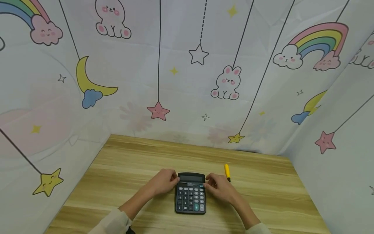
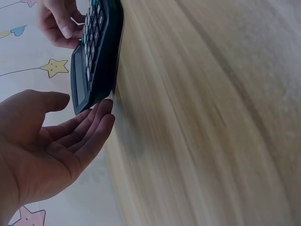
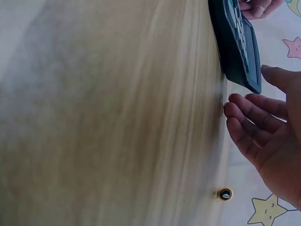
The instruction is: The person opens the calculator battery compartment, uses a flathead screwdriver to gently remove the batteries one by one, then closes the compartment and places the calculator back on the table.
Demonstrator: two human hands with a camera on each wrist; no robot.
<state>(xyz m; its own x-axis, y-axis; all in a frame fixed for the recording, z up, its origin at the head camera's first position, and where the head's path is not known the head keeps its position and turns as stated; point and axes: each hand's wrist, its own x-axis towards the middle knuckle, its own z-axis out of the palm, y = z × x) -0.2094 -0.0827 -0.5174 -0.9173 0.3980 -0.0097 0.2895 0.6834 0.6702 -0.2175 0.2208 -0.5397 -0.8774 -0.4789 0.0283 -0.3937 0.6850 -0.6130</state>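
A dark desktop calculator lies on the wooden table, its display end away from me and its keys facing up. My left hand is at the upper left side of it. In the left wrist view the fingertips are right at the calculator's edge, and the thumb stands a little apart from the display. On the other side is my right hand, close to the upper right corner. The right wrist view shows its thumb near the display edge and its loosely bent fingers beside the case, with nothing gripped.
Just beyond my right hand lies a slim yellow thing with a black end. The wood-grain table meets a white cloth backdrop printed with stars, bunnies and rainbows at the back and both sides.
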